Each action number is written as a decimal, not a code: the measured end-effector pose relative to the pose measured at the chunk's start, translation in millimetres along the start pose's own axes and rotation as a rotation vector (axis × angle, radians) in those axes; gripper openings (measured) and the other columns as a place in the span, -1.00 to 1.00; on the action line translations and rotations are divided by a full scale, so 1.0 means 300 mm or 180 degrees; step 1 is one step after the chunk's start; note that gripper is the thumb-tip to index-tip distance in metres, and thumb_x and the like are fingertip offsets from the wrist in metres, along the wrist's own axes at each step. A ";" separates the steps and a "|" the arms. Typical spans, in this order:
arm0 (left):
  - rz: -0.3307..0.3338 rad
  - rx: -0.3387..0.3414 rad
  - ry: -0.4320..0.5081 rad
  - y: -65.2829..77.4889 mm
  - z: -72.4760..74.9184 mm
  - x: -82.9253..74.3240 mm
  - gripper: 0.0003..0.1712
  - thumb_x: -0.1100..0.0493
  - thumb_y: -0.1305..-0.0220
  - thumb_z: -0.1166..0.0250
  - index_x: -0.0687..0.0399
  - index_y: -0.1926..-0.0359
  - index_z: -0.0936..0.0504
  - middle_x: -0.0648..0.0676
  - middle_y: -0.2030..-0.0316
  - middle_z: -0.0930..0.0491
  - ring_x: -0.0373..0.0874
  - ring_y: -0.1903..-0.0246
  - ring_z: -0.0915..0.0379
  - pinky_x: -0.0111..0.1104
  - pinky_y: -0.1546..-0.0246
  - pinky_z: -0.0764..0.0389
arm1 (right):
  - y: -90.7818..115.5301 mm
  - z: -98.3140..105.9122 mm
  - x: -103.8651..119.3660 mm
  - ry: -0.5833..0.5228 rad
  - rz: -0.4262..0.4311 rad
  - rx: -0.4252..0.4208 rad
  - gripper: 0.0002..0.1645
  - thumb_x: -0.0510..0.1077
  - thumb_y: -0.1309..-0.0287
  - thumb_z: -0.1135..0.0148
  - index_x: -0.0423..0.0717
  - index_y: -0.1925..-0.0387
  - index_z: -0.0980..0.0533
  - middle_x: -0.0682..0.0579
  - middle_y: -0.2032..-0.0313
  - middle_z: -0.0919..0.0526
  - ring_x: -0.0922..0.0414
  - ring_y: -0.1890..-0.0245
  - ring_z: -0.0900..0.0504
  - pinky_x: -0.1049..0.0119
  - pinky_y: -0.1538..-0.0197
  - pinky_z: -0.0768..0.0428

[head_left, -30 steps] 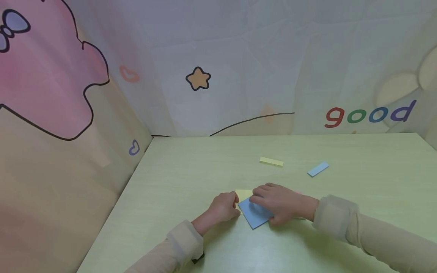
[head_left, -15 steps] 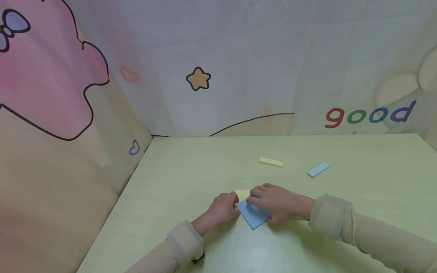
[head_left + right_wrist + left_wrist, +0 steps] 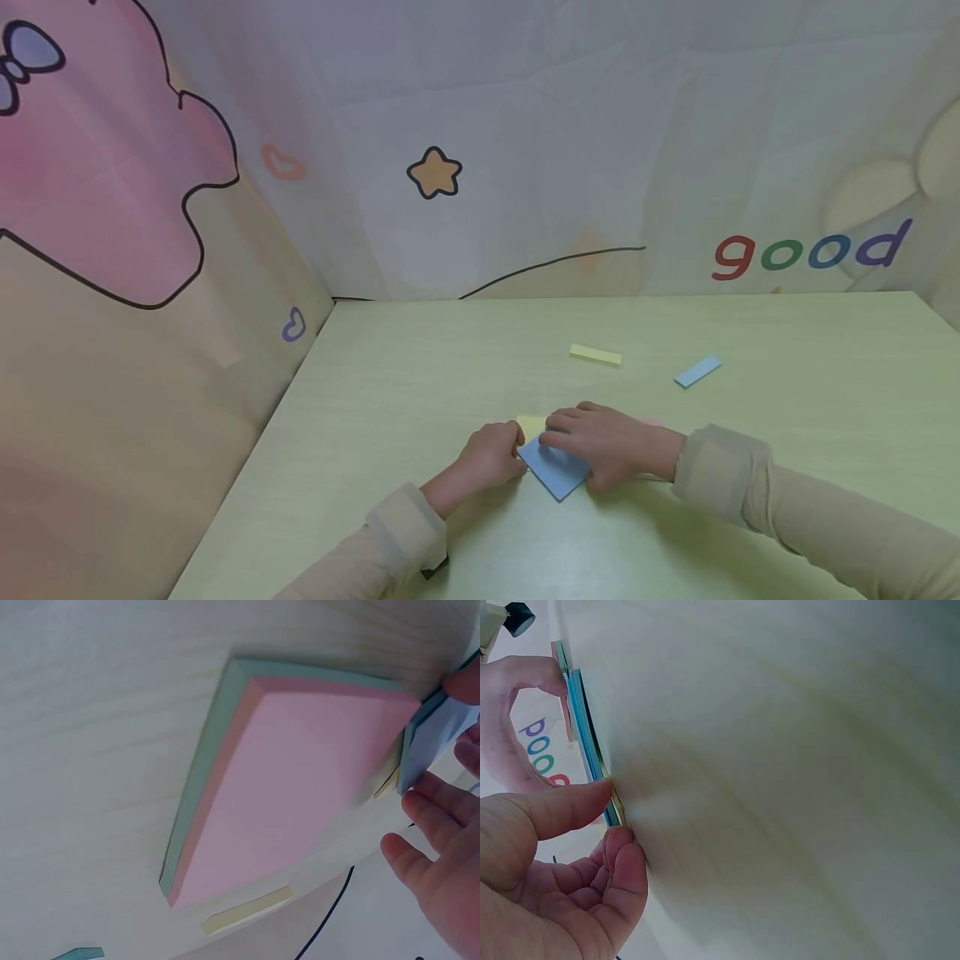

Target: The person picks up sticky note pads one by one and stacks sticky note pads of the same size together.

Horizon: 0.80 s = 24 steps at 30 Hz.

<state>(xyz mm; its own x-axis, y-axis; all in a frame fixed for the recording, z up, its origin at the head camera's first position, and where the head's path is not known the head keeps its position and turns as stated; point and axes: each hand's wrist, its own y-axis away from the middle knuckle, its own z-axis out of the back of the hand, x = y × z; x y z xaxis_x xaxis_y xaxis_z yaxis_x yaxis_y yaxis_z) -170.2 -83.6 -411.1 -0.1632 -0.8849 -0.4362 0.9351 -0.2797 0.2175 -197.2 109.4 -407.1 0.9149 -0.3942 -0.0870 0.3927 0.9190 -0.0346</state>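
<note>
In the head view my right hand point(image 3: 615, 448) holds a blue sticky note pad point(image 3: 557, 472) between thumb and fingers, turned cornerwise over a yellow sticky note pad point(image 3: 530, 426). My left hand point(image 3: 491, 457) pinches the yellow pad's left edge with curled fingers. The left wrist view has the left thumb point(image 3: 581, 804) and fingers close around the edges of the stacked pads. A pink pad point(image 3: 292, 772) lies on a green pad point(image 3: 208, 761) in the right wrist view, beside the blue one. From the head, the right hand and wrist mostly cover this pair.
Farther back on the pale table point(image 3: 405, 367) lie a narrow yellow strip pad point(image 3: 596, 355) and a narrow blue strip pad point(image 3: 697, 372). A printed cloth point(image 3: 540, 150) stands behind the table and along its left side. A small dark object point(image 3: 435, 569) shows under the left sleeve.
My right hand has slid slightly left with the blue pad, which now covers more of the yellow pad. The left hand has stayed nearly still.
</note>
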 end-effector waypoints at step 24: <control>-0.0057 -0.0008 0.0161 -0.005 0.017 0.017 -0.79 0.25 0.02 -0.26 0.20 0.30 -0.49 -0.03 0.50 -0.44 -0.22 0.51 -0.30 -0.47 0.50 -0.34 | 0.024 0.054 0.026 -0.0187 -0.0603 -0.0020 -0.38 -0.17 0.27 -0.30 -0.07 0.02 -0.38 -0.01 0.07 -0.46 0.05 0.06 -0.43 0.15 0.10 -0.47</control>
<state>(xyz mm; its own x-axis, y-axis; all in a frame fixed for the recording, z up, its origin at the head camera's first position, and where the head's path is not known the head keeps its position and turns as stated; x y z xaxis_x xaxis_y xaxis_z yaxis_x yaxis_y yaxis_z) -173.9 -89.6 -409.3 -0.1639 -0.8598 -0.4836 0.9330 -0.2944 0.2071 -185.8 113.0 -391.9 0.8286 -0.5595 -0.0201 0.5580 0.8283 -0.0511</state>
